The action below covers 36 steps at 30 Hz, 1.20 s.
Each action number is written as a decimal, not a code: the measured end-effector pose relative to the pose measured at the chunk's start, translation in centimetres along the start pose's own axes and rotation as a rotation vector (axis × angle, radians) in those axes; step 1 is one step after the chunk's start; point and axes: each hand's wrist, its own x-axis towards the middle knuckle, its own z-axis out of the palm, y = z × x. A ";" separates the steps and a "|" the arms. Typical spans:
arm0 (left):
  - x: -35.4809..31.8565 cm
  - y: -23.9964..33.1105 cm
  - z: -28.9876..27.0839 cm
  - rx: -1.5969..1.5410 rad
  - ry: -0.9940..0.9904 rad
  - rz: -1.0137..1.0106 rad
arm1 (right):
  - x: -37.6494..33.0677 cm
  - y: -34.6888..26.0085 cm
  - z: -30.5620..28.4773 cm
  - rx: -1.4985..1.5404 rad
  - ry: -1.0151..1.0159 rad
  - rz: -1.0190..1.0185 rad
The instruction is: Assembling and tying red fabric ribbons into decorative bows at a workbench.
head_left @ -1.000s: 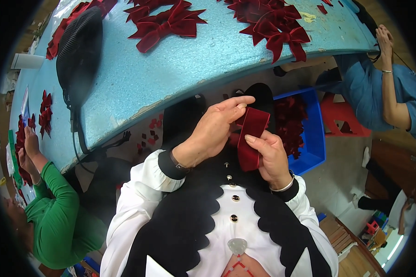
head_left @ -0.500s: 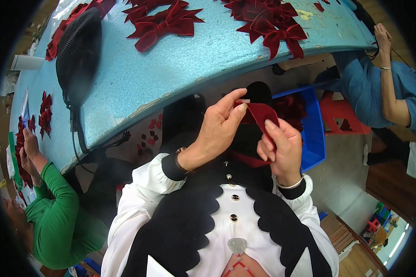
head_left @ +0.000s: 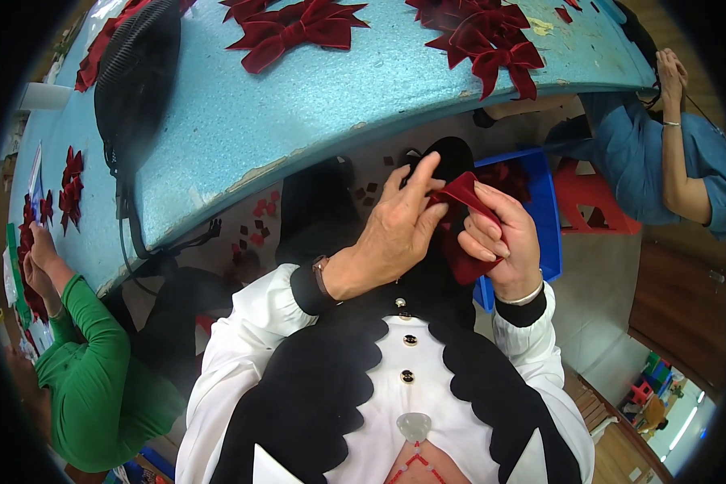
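Observation:
A dark red velvet ribbon (head_left: 462, 194) is held up in front of my body, folded over, with a loose part (head_left: 464, 262) hanging below. My right hand (head_left: 504, 234) is closed on it, thumb pressed against the curled fingers. To its left, my left hand (head_left: 399, 226) has its fingers spread and raised, the thumb close to the ribbon's left end. Whether that hand still touches the ribbon is hard to make out. Finished-looking red velvet bows (head_left: 298, 34) lie on the blue table (head_left: 242, 113) ahead, with a further pile (head_left: 492, 48) to the right.
Below the table edge on the right stands a blue crate (head_left: 547, 210) holding red velvet pieces, beside a red stool (head_left: 585, 202). A black mesh bag (head_left: 141, 89) with straps lies on the table. Co-workers in green (head_left: 97, 363) and blue (head_left: 633, 161) sit on either side. Red scraps (head_left: 262, 210) litter the floor.
My left hand's thumb and index finger have parted from their pinch on the ribbon's end. The right hand has risen slightly, and the ribbon is now bunched closer to it.

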 end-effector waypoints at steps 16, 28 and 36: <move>1.6 -0.2 0.0 -0.670 0.055 -0.592 | -0.9 3.1 1.0 -0.113 0.101 -0.062; 2.2 1.0 -1.0 -0.926 0.034 -0.731 | -0.9 5.1 0.4 -0.336 0.147 -0.178; 1.8 1.5 -1.1 -0.972 0.000 -0.645 | -1.0 5.3 0.9 -0.356 0.152 -0.207</move>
